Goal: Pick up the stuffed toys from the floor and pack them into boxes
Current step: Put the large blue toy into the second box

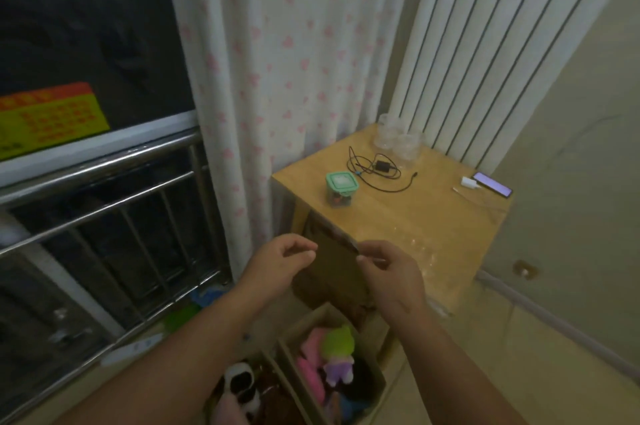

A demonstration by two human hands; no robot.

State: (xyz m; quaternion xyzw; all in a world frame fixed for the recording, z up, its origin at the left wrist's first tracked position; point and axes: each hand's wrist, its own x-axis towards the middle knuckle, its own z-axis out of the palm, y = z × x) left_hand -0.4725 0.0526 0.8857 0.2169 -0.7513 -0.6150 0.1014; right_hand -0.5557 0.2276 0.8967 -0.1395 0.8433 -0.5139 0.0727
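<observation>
Below the heart-print curtain (277, 78) and wooden nightstand (415, 227), our cardboard box (375, 381) sits on the floor with stuffed toys (332, 352) already inside, so we judge its flap (332, 272) is held up for closing. Our right hand (391, 279) pinches the flap's top edge. Our left hand (280, 262) hovers just beside it, fingers loosely curled on nothing.

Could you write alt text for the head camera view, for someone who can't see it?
Seen from above, a person's right hand pinches the raised flap of a cardboard box packed with stuffed toys, the left hand loosely curled beside it. Behind stands a wooden table with a green-lidded container.
</observation>
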